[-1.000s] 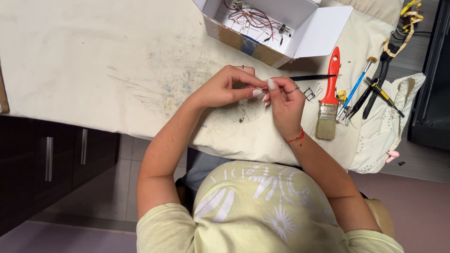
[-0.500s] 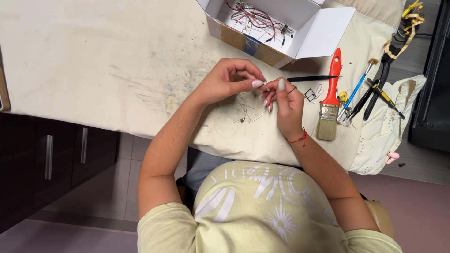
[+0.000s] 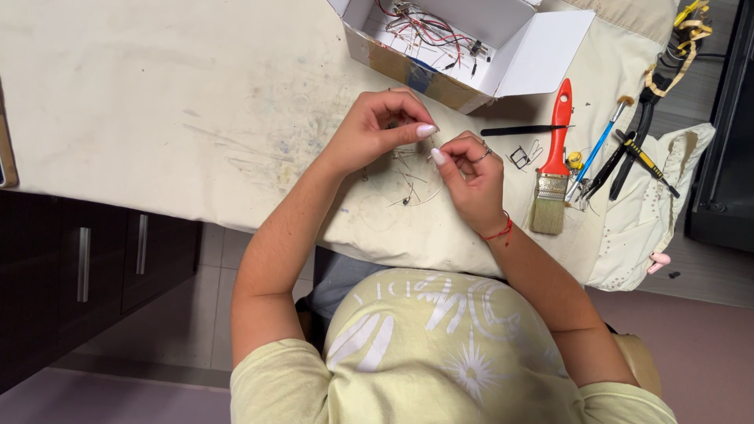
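On a stained cream cloth (image 3: pixel 157 94), the left hand (image 3: pixel 377 129) and right hand (image 3: pixel 471 177) nearly meet, fingertips pinched on a thin wire (image 3: pixel 431 144) between them. At one o'clock sits an open white cardboard box (image 3: pixel 542 47) of red wires; at three o'clock lies a red-handled paintbrush (image 3: pixel 554 161).

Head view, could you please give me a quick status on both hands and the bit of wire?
Left hand and right hand both pinching a thin wire above the cloth. Loose wire bits beneath. Paintbrush beside right hand, apart.
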